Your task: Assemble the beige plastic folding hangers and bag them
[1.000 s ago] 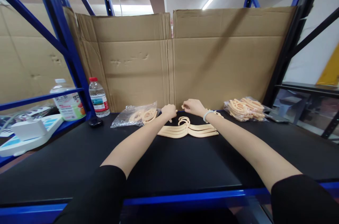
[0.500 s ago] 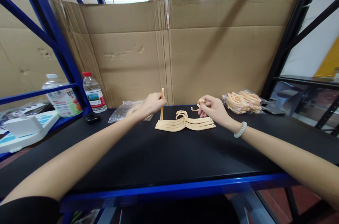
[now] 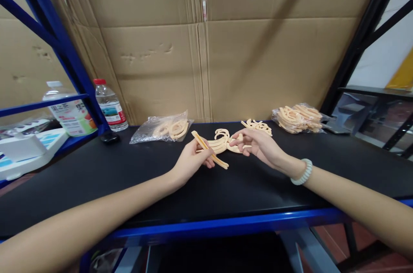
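Observation:
My left hand (image 3: 195,155) is closed round a long, narrow beige hanger bar (image 3: 213,154), which slants down to the right across the fingers. My right hand (image 3: 258,146) pinches a small beige hanger hook (image 3: 240,137); only a bit of it shows between thumb and fingers. Just behind both hands, a stack of beige hangers (image 3: 220,145) lies on the black tabletop (image 3: 180,202), hooks toward the back, partly covered by the hands. Beyond my right hand is a loose pile of beige hooks (image 3: 260,126).
A clear bag of beige parts (image 3: 172,129) lies back left, a fuller bag (image 3: 297,118) back right. A red-capped water bottle (image 3: 110,105), a larger bottle (image 3: 69,109) and a black mouse (image 3: 109,136) stand at the left. A cardboard wall (image 3: 155,58) closes the back.
My left hand has come nearer and tilted the bar from upright to slanting. My right hand has moved slightly left and down toward it, uncovering the hook pile. The view has tipped down.

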`<act>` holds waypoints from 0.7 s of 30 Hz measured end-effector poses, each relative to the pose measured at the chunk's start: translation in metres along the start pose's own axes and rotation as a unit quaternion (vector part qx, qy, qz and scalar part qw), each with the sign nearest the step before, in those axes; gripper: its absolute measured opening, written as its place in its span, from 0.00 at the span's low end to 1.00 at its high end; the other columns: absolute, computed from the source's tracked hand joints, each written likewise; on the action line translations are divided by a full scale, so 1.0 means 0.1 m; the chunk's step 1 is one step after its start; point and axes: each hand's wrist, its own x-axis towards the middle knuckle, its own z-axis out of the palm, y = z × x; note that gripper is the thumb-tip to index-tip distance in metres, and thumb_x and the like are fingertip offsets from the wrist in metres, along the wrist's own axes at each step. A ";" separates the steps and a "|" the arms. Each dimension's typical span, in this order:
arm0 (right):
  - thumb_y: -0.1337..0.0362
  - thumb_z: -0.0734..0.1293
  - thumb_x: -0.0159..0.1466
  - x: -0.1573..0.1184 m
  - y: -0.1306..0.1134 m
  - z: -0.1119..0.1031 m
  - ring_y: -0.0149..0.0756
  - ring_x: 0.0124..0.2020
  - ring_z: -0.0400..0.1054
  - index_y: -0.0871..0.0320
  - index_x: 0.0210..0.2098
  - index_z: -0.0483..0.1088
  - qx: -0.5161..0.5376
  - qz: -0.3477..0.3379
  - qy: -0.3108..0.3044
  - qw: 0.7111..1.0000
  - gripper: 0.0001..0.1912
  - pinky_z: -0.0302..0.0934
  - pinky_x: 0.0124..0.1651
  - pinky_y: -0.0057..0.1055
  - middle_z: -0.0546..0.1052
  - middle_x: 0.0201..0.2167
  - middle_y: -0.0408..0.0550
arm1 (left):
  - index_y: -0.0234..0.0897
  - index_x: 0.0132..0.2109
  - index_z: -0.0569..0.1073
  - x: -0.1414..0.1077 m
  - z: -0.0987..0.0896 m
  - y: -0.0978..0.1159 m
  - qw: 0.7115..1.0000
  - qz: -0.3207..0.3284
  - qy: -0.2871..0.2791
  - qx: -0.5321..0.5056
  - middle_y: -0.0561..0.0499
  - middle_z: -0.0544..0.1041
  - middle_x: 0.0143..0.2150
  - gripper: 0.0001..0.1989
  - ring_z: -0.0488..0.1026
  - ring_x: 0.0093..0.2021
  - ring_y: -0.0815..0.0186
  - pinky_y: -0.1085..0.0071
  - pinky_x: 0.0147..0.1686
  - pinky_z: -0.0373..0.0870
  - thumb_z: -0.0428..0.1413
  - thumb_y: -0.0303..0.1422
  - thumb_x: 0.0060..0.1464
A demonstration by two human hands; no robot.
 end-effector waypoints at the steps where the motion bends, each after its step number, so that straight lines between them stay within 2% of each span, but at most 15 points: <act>1: 0.59 0.68 0.57 -0.01 0.00 0.01 0.29 0.25 0.64 0.61 0.34 0.71 -0.005 -0.003 0.002 1.000 0.11 0.56 0.24 0.26 0.78 0.32 0.53 | 0.34 0.37 0.62 -0.02 0.01 -0.01 1.000 0.003 0.001 0.002 0.53 0.74 0.26 0.12 0.73 0.22 0.70 0.74 0.25 0.73 0.58 0.31 0.48; 4: 0.64 0.71 0.55 -0.04 0.03 0.03 0.26 0.24 0.62 0.60 0.33 0.70 -0.012 -0.022 -0.009 1.000 0.09 0.55 0.24 0.25 0.78 0.36 0.52 | 0.32 0.39 0.65 -0.05 0.02 -0.02 1.000 0.014 0.005 -0.001 0.52 0.75 0.28 0.14 0.75 0.25 0.69 0.72 0.29 0.75 0.61 0.32 0.49; 8: 0.66 0.73 0.54 -0.04 0.10 0.03 0.26 0.27 0.65 0.60 0.31 0.68 -0.025 -0.033 -0.039 0.998 0.10 0.62 0.30 0.27 0.77 0.37 0.50 | 0.30 0.39 0.69 -0.05 -0.01 -0.04 1.000 0.029 0.005 -0.003 0.49 0.76 0.32 0.14 0.75 0.27 0.70 0.74 0.29 0.75 0.63 0.34 0.49; 14: 0.64 0.75 0.52 -0.03 0.21 -0.01 0.32 0.32 0.72 0.57 0.47 0.65 -0.009 -0.005 -0.034 0.999 0.25 0.68 0.40 0.33 0.78 0.35 0.48 | 0.31 0.35 0.70 -0.03 -0.03 -0.11 0.999 0.038 0.008 -0.015 0.49 0.76 0.36 0.14 0.77 0.30 0.67 0.71 0.34 0.77 0.65 0.34 0.45; 18: 0.59 0.75 0.52 -0.01 0.25 -0.02 0.33 0.32 0.72 0.61 0.36 0.73 -0.036 -0.005 -0.023 0.999 0.16 0.70 0.41 0.35 0.77 0.35 0.51 | 0.32 0.34 0.68 -0.02 -0.04 -0.14 0.999 0.030 -0.003 -0.019 0.52 0.76 0.32 0.15 0.78 0.32 0.65 0.68 0.37 0.76 0.66 0.32 0.43; 21: 0.58 0.76 0.49 -0.01 0.24 -0.01 0.37 0.34 0.74 0.61 0.32 0.74 -0.044 0.000 0.009 0.999 0.16 0.71 0.41 0.36 0.77 0.37 0.51 | 0.33 0.34 0.68 -0.02 -0.03 -0.14 1.000 0.020 -0.012 -0.011 0.53 0.76 0.29 0.15 0.78 0.32 0.65 0.68 0.37 0.75 0.66 0.30 0.42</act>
